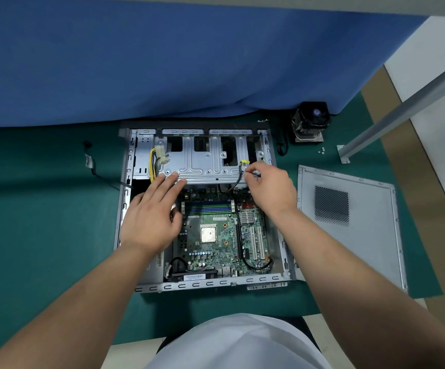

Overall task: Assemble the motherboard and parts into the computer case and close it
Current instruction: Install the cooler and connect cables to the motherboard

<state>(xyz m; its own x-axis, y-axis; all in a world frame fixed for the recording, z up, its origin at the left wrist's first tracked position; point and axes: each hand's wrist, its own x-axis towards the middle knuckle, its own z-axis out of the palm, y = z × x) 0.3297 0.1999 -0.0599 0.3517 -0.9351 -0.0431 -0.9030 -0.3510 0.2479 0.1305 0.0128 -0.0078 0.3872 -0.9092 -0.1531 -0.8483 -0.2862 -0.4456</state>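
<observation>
Over the far right part of the open computer case [125, 209], the right hand [272, 193] pinches the end of a black cable [238, 179] with a yellow tag, just above the metal drive cage [200, 163]. The left hand [152, 217] lies flat with straight fingers, its fingertips [174, 179] touching the cage's near edge. Below both hands, the motherboard [216, 243] sits inside the case. The side panel [349, 225] lies flat to the right on the green mat [42, 222], with a cooler fan [310, 122] beyond it.
</observation>
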